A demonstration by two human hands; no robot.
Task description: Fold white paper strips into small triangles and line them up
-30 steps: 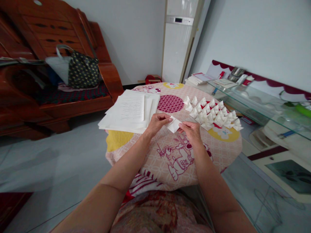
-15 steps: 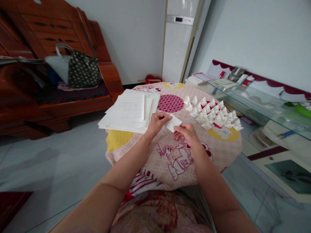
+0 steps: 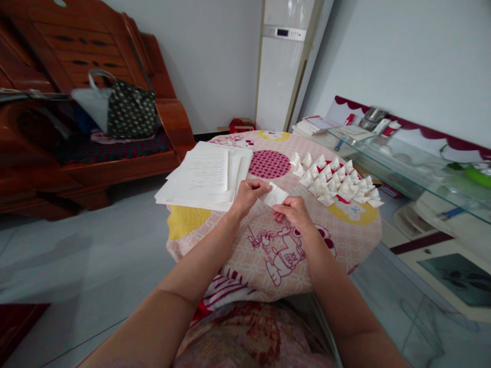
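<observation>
Paper [image 3: 277,194], pinched by left hand [image 3: 248,196] and right hand [image 3: 296,211] (at opposite sides), should crease cleanly if edges align first.

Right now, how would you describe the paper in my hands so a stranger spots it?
Find the pink patterned tablecloth. Near its middle, between the paper stack on the left and the white peaked shapes on the right, is a small white paper. Unlike those neighbours, it is pinched between the left hand and right hand.
</observation>
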